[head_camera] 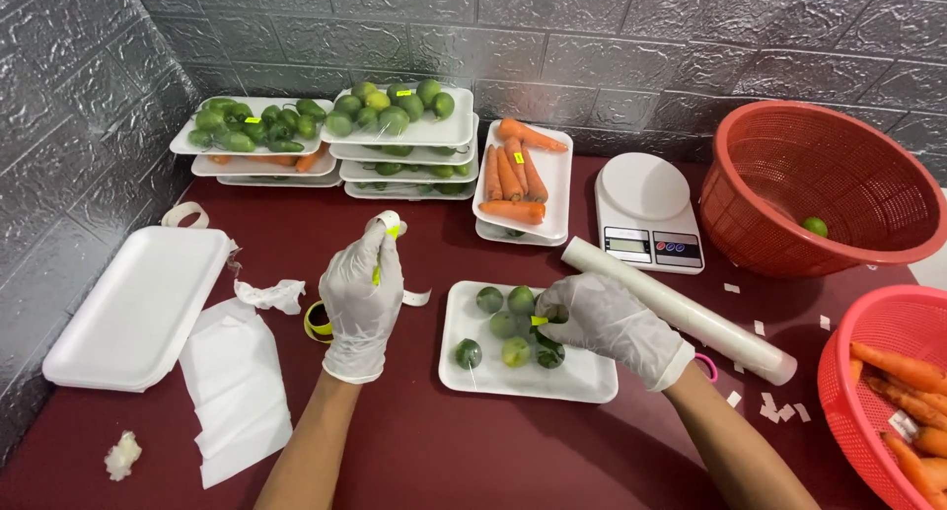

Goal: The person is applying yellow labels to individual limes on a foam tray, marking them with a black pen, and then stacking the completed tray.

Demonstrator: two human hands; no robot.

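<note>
At nine o'clock a stack of empty white foam trays (pixel 133 308) sits within easy reach, with sheets of white backing paper (pixel 235 387) lying just beside it toward six. The left hand (pixel 363 298), gloved, is raised near the centre and closed around a strip of sticker labels (pixel 390 236), pinching a small yellow sticker at its top, seemingly so that one can be peeled free; a yellow tape roll (pixel 318 322) lies partly hidden behind its wrist. At twelve o'clock, finished foam trays of limes (pixel 400 110) and green peppers (pixel 254 123) are stacked against the wall, with a tray of carrots (pixel 518 175) beside them. Just right of centre lies the foam tray (pixel 523 377) being filled: it holds several round limes (pixel 503 323), dark to pale green and loosely grouped. The right hand (pixel 607 321), also gloved, rests over them, fingers narrowed on a yellow sticker (pixel 539 321) pressed against one lime. Behind it, toward two o'clock, a roll of cling film (pixel 681 313) lies slantwise, next to a white kitchen scale (pixel 648 212). At three o'clock one red basket (pixel 819 189) holds a single lime, and another basket (pixel 873 392) toward four holds carrots.
</note>
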